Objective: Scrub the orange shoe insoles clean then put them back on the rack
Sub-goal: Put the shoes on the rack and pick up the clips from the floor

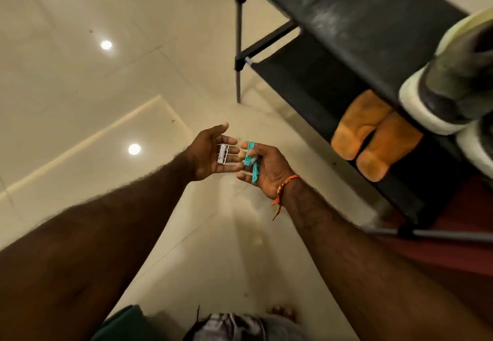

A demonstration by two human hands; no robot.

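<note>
Two orange insoles (358,123) (388,147) lie side by side on the lower shelf of a black shoe rack (346,7) at the right. My left hand (206,159) is held palm up over the floor, left of the rack. A small white and silver object (222,154) rests on its straight fingers. My right hand (269,170), with an orange thread at the wrist, faces it and grips a teal plastic tool (250,155) in curled fingers. Both hands are well short of the insoles.
A pale-soled dark shoe (453,82) sits on the rack's upper shelf, above the insoles, with a second one behind it. Glossy cream floor tiles (106,87) spread to the left. A grey rod (440,235) crosses the lower right above a dark red surface.
</note>
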